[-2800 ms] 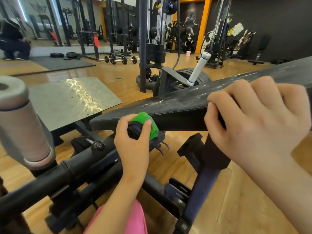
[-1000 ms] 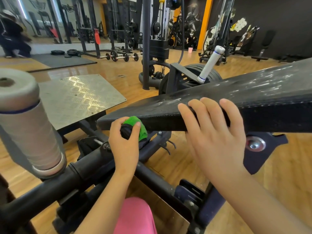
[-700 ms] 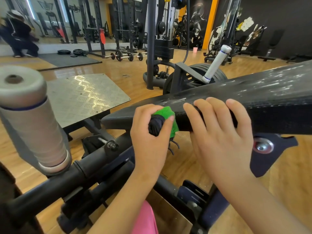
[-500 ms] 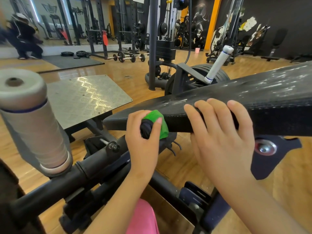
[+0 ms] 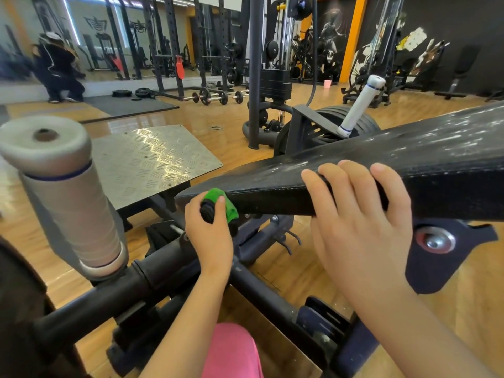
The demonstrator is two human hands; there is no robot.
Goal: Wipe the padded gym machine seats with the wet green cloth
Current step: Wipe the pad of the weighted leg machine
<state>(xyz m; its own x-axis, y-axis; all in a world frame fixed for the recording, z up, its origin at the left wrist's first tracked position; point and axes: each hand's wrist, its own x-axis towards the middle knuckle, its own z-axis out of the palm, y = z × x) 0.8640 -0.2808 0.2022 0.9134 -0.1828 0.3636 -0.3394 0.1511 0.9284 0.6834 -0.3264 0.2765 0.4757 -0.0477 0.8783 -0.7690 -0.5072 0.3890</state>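
Observation:
A long black padded seat (image 5: 341, 165) slopes up from centre to the right edge, its top streaked with white marks. My left hand (image 5: 210, 236) grips a bunched green cloth (image 5: 221, 203), with a dark part in its folds, against the seat's near side edge close to the low left end. My right hand (image 5: 360, 222) holds the same side edge further right, with its fingers curled over the top rim.
A grey foam roller pad (image 5: 62, 192) stands at the left on the black machine frame (image 5: 163, 268). Behind it lies a steel tread plate (image 5: 155, 159). A white handle (image 5: 360, 105) and weight plates sit beyond the seat. Racks, dumbbells and a person at a mirror fill the back.
My left hand has slid the green cloth back left along the seat's side edge after reaching close to my right hand. My right hand keeps its hold.

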